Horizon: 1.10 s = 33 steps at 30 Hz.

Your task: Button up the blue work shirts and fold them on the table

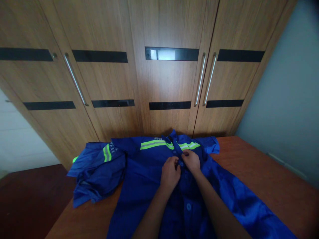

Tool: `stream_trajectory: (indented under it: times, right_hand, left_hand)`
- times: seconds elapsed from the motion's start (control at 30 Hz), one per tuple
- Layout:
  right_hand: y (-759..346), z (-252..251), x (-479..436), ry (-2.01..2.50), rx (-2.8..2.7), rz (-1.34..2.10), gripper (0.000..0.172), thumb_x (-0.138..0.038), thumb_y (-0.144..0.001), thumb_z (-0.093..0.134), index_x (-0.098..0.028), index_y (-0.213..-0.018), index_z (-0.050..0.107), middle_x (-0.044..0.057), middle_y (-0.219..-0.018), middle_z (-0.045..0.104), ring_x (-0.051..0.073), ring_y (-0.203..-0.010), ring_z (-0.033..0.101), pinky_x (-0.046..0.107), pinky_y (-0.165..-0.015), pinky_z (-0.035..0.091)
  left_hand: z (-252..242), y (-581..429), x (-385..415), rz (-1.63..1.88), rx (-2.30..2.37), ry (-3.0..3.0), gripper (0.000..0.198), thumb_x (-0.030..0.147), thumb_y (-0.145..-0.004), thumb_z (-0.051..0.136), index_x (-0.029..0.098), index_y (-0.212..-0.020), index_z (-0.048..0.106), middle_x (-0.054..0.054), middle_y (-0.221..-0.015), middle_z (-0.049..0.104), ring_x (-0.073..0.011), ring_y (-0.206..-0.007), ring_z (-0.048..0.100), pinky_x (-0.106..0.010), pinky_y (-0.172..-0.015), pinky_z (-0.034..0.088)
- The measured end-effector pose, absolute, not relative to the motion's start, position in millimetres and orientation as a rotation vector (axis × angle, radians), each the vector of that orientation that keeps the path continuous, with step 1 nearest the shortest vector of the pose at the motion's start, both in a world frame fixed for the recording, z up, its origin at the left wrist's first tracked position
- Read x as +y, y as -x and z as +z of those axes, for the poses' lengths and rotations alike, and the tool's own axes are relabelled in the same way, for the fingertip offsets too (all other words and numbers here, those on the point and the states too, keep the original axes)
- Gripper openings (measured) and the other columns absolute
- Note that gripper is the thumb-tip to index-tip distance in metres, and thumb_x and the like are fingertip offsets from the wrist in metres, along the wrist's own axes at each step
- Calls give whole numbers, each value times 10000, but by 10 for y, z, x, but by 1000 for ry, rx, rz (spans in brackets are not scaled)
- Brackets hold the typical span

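A blue work jacket (147, 179) with yellow-green and silver reflective stripes lies spread on a reddish-brown wooden table, its collar toward the wardrobe. My left hand (170, 172) is closed at the front opening, its thumb and fingers pinching the cloth edge beside a button. Just right of it, my right hand (191, 160) pinches the other front edge, a little below the striped chest band. Between the two hands a round blue button (181, 164) shows. Another button (188, 207) sits lower on the front, between my forearms.
Beside the jacket on the left, a crumpled blue garment (99, 176) with a reflective stripe hangs partly over the table's edge. A wooden wardrobe (169, 79) with metal handles stands behind the table (254, 172). A pale wall rises at the right.
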State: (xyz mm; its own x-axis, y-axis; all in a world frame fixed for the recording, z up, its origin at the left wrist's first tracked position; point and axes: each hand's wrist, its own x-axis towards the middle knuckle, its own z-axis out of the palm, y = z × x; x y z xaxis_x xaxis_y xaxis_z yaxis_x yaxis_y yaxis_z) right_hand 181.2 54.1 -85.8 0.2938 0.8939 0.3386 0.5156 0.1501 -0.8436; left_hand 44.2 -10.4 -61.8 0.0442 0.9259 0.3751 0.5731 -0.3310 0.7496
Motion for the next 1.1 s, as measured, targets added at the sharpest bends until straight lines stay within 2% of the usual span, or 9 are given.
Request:
stream_trajectory:
  times: [0.1,0.2,0.3,0.4,0.5,0.6,0.9,0.97,1.1]
  right_hand:
    - [-1841,-898,577,1399,-1284,568,111,-325,-653,636,-252,-697,708,9,-659,702,206,-663,659,291,-626,479]
    - [-1866,-910,617,1295,-1187,710,213,-413,-639,650,-220,-711,706,23,-694,716,220,-702,665,325,-682,504]
    - [-1887,-895,628,1192,-1069,860,319,-455,-625,669,-182,-784,714,50,-768,733,230,-759,674,344,-718,517]
    - [-1901,-862,613,1099,-959,1007,396,-462,-630,684,-159,-884,714,73,-806,738,234,-761,683,351,-685,533]
    - [-1897,-831,595,1026,-882,1117,409,-457,-632,694,-163,-916,709,81,-792,738,238,-732,690,353,-636,542]
    - [-1869,-812,583,990,-840,1168,389,-439,-622,703,-172,-905,707,77,-796,741,238,-738,694,346,-635,545]
    - [-1794,-764,577,1037,-900,972,386,-392,-630,683,-148,-925,732,75,-909,742,228,-872,669,362,-827,507]
    - [-1774,-740,565,1050,-962,895,372,-391,-650,657,-152,-924,737,64,-895,740,221,-852,660,353,-807,506]
    - [-1720,-671,499,1088,-1111,729,289,-365,-680,629,-165,-859,736,21,-705,692,179,-658,602,312,-684,491]
  left_hand:
    - [-490,-430,-2,1222,1542,-1957,299,75,-801,486,214,-1024,630,-69,-1015,633,-201,-969,595,-303,-891,438]
    - [-410,-424,224,1158,1611,-1981,299,56,-815,444,190,-980,655,-107,-1034,642,-227,-1016,593,-329,-946,411]
    - [-416,-438,490,1017,1692,-1984,215,62,-792,491,171,-816,674,-138,-907,671,-268,-946,628,-368,-900,429]
    - [-481,-470,689,887,1760,-1964,111,98,-737,601,178,-675,646,-126,-766,679,-284,-883,653,-370,-846,445]
    - [-551,-500,785,826,1812,-1941,75,149,-703,668,188,-651,630,-113,-741,684,-290,-857,666,-367,-802,454]
    - [-599,-510,809,829,1835,-1929,60,155,-712,654,198,-676,634,-109,-769,696,-286,-836,671,-355,-765,455]
    - [-523,-431,750,1145,1787,-1886,82,171,-822,546,210,-794,613,-38,-772,698,-186,-763,659,-253,-692,440]
    - [-460,-427,683,1236,1741,-1897,77,175,-835,540,210,-811,604,-21,-783,697,-162,-769,659,-233,-702,440]
    - [-367,-439,502,1344,1642,-1945,77,180,-832,548,221,-791,599,7,-765,690,-144,-739,656,-217,-689,436]
